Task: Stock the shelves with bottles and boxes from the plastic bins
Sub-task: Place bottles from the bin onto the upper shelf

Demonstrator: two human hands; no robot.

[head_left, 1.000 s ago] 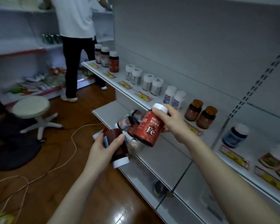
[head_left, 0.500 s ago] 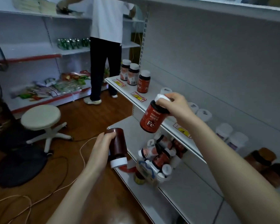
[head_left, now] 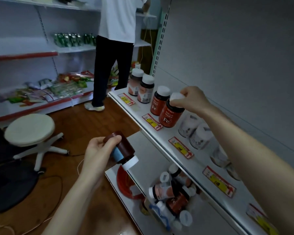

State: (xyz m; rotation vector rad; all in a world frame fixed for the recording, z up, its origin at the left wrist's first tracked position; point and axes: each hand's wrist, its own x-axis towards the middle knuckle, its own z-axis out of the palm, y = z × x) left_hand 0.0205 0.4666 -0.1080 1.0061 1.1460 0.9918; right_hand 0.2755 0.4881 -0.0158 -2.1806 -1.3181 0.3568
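While the shelf [head_left: 202, 156] running from centre to lower right already carries a row of bottles, stocking is judged partly done. At lower centre, the bin [head_left: 159, 217] on the level below holds a heap of bottles not yet placed. Right hand [head_left: 193, 99] pinches the white cap of a tilted red bottle [head_left: 171, 114] beside a matching bottle [head_left: 159, 102]; contact with the shelf cannot be determined. Left hand [head_left: 97, 153], at centre, is wrapped round a brown bottle [head_left: 122, 150], cap down, clear of the shelf.
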